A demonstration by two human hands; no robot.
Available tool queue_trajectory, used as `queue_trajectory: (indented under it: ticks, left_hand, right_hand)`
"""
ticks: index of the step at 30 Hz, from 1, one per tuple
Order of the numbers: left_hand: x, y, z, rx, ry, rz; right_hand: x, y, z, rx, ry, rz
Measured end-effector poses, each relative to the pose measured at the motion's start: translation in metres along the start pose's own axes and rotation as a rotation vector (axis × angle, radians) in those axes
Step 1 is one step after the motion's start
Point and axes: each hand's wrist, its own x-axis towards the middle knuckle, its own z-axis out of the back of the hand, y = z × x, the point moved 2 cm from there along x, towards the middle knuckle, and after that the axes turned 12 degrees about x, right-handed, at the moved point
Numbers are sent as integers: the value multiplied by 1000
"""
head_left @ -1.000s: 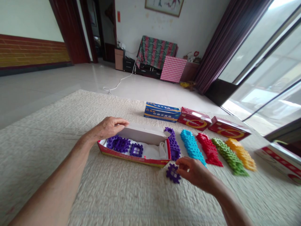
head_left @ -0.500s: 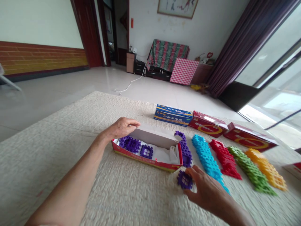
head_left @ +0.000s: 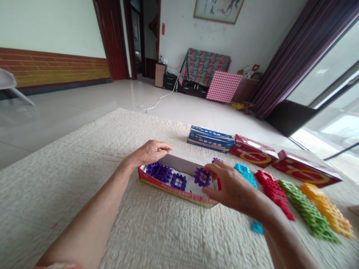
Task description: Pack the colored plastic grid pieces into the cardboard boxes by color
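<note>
An open red cardboard box [head_left: 168, 186] with a white inside lies on the cream rug [head_left: 140, 231]. Two purple plastic grid pieces [head_left: 160, 172] lie in its left part. My left hand [head_left: 150, 152] grips the box's far left rim, fingers curled over the edge. My right hand [head_left: 228, 186] pinches another purple grid piece [head_left: 202, 176] and holds it over the right part of the box. Behind my right hand, rows of blue [head_left: 246, 173], red [head_left: 272, 188], green [head_left: 305, 209] and orange grid pieces [head_left: 328, 209] lie on the rug.
A blue box [head_left: 210, 139] and two closed red boxes [head_left: 258, 155] lie in a row beyond the pieces. A white cable [head_left: 159, 99] runs over the tiled floor. Covered furniture [head_left: 206, 71] stands at the far wall, and dark curtains hang by the glass doors at right.
My right hand has lifted the purple piece off the rug and carried it left, over the box. The left hand has stayed on the box rim. The camera has turned slightly left.
</note>
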Motion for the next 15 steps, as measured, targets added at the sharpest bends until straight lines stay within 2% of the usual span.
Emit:
queue_trajectory:
  ticks: [5,12,15]
  left_hand:
    - [1,0,0,-7,-9,-7]
    - [1,0,0,-14,-5,-8]
    - [1,1,-1,-13,-12,-10]
  right_hand:
    - [20,-2,-17,-79,153,-28]
    - [21,2,-22,-162,213,-70]
    - [19,5,-22,-169,198,-89]
